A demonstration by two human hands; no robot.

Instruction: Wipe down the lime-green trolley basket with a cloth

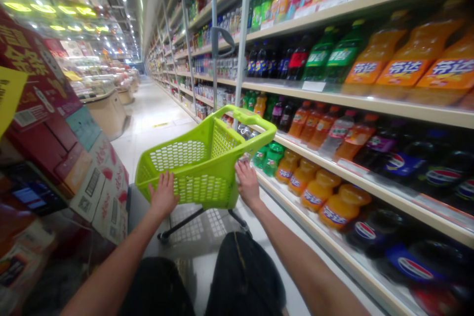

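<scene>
A lime-green plastic shopping cart basket (192, 158) stands in front of me in a store aisle, tilted to the left on its black wheeled frame. My left hand (163, 195) grips the near rim of the basket at its left corner, fingers curled over the edge. My right hand (247, 181) holds the near right corner of the same rim. The basket looks empty through its mesh. My dark-clad knees (244, 276) show at the bottom.
Long shelves (370, 103) of soft-drink bottles run along the right, orange soda bottles (326, 197) lowest and closest. Stacked red and white cartons (74, 158) crowd the left. The pale tiled aisle floor (151, 113) stretches ahead past rounded display counters (107, 108).
</scene>
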